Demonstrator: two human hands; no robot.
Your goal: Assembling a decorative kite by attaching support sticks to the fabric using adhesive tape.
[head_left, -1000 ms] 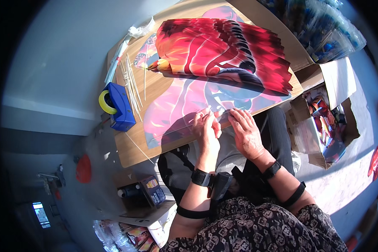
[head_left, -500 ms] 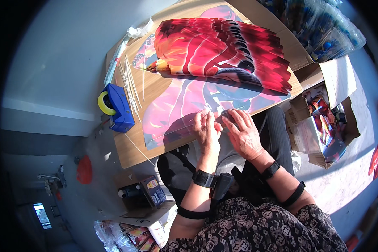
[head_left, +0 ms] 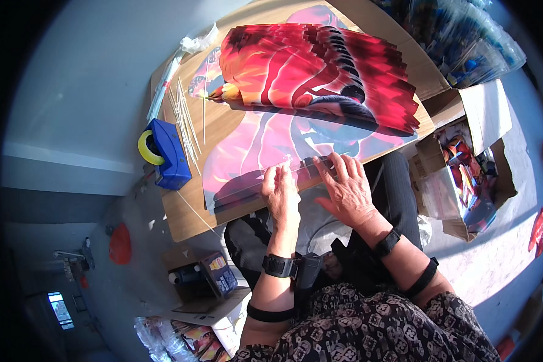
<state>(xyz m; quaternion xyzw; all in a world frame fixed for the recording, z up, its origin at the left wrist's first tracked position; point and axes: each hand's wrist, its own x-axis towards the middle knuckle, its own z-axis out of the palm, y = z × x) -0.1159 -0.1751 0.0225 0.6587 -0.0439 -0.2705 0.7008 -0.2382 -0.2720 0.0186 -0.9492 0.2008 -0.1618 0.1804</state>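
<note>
A pale pink and purple printed sheet (head_left: 256, 142) lies along the near side of the table, with a thin straight line, perhaps a stick or fold, along its near edge. At that edge my left hand (head_left: 282, 196) is closed, fingertips pinched together; what they hold is hidden, though a small white bit shows just beyond them. My right hand (head_left: 349, 190) rests to its right, fingers stretched out and lying on the sheet's edge. Beyond both hands lies a stack of glossy red wing-shaped prints (head_left: 295, 66), overlapping the pale sheet.
On the table's left are a blue tape dispenser (head_left: 174, 154) with yellow tape, several thin pale sticks (head_left: 186, 117) and a rolled plastic bag (head_left: 174, 72). An open carton (head_left: 434, 181) of colourful pieces stands at the right, plastic-wrapped bundles (head_left: 458, 42) behind it. A small box (head_left: 220, 274) sits below the table.
My left hand has slid left along the sheet's near edge, away from my right hand. My right hand's fingers have spread wider, and it has barely moved. The sheet has shifted slightly left.
</note>
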